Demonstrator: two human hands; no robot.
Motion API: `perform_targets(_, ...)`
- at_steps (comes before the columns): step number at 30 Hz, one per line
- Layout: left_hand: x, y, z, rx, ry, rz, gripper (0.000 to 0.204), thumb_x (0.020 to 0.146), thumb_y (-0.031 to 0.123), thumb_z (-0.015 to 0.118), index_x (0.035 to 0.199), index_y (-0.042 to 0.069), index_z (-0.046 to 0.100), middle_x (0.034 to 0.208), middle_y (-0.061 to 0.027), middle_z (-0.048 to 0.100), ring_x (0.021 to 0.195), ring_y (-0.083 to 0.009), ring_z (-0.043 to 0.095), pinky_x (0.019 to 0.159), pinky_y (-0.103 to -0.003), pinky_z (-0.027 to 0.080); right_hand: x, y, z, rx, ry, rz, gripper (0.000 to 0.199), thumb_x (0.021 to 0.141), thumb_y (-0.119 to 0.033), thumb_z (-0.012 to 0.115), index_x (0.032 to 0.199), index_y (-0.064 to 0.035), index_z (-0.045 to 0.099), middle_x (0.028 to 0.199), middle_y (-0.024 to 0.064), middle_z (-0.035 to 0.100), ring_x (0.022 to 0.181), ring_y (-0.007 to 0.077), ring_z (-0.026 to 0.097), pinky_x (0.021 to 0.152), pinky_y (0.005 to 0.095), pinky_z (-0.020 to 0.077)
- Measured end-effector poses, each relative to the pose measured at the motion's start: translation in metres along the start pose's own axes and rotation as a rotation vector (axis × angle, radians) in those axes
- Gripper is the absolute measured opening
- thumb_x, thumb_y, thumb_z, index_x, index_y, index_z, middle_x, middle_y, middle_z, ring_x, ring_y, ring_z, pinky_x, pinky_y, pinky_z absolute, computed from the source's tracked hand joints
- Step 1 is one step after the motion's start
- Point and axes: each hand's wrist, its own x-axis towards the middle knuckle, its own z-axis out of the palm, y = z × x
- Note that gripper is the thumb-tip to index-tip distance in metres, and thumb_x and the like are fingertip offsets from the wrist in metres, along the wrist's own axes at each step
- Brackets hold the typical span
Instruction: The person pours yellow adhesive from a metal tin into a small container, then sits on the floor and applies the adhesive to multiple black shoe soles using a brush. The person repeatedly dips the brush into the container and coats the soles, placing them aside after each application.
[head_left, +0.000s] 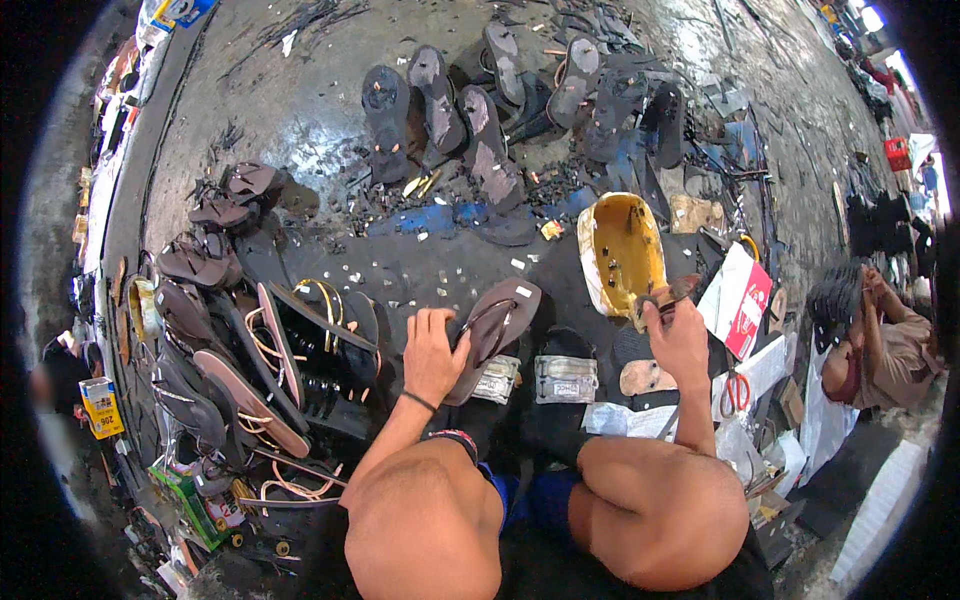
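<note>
From the head view, we're down at floor level: a grey concrete floor (280, 110), damp-looking and shiny in patches, strewn with dark scraps, and nearer us a black mat (430, 262) flecked with pale bits. On the left, the left hand (432, 350) has its thumb and fingers closed on the edge of a brown sandal (505, 325), tilted above the mat in front of the knees. Over to the right hand (677, 335), fingers curled in, pinching a small brownish piece (668, 292) right beside the yellow-lined container (622, 220); what that piece is, I can't tell. Loose soles (437, 100) spread across the far floor, past a blue strip (425, 218); strapped sandals (190, 262) crowd the left. Red-handled scissors (735, 393) lie at right, and beyond sits another person (892, 350), near the room's cluttered edge.
</note>
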Motion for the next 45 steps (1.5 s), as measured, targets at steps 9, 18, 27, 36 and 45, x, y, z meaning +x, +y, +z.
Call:
perform_targets(9,-0.019,0.015,-0.004,-0.217,-0.011,0.146,0.021,0.086,0.014,0.073,0.099,0.001,0.062,0.097,-0.0140,0.061,0.088,-0.0324,0.060,0.078,-0.042,0.049,-0.010,0.014,-0.010,0.018,-0.154,0.124,0.028,0.090,-0.024,0.069,0.106,-0.0021,0.063,0.093,0.0196,0.070,0.082,0.0380,0.068,0.073,0.0456,0.0522)
perform_targets(18,0.041,0.023,0.043,-0.360,-0.408,-0.064,0.070,0.092,0.056,0.059,0.142,0.007,0.054,0.158,-0.0216,0.033,0.151,-0.0365,0.022,0.121,-0.057,0.009,0.016,-0.042,-0.028,1.205,-0.251,0.261,0.033,0.098,-0.017,0.065,0.125,-0.0024,0.055,0.109,0.0056,0.066,0.093,0.0117,0.064,0.078,0.0280,0.0526)
perform_targets(27,0.089,0.026,0.069,-0.247,-0.560,0.355,0.064,0.094,0.054,0.057,0.142,0.011,0.055,0.158,-0.0152,0.036,0.151,-0.0346,0.023,0.122,-0.051,0.011,0.050,-0.098,0.000,1.276,-0.129,0.047,0.030,0.093,-0.008,0.071,0.120,-0.0002,0.060,0.104,0.0029,0.067,0.090,0.0074,0.062,0.078,0.0227,0.0511)
perform_targets(36,0.114,0.091,0.004,-1.790,-0.302,-0.685,0.045,0.109,0.034,0.037,0.138,0.005,0.054,0.123,-0.0081,0.066,0.105,-0.0198,0.066,0.091,-0.036,0.054,0.070,-0.121,0.028,0.628,0.228,-0.476,0.021,0.087,-0.013,0.077,0.105,-0.0032,0.071,0.103,0.0069,0.072,0.081,0.0136,0.065,0.070,0.0262,0.0492)
perform_targets(45,0.092,0.085,-0.003,-1.707,-0.191,-0.578,0.050,0.106,0.046,0.039,0.130,0.006,0.057,0.118,-0.0086,0.067,0.104,-0.0225,0.066,0.092,-0.039,0.053,0.057,-0.134,0.022,0.639,0.241,-0.540,0.023,0.087,-0.013,0.074,0.107,-0.0062,0.065,0.102,0.0119,0.069,0.096,0.0333,0.066,0.081,0.0418,0.0514)
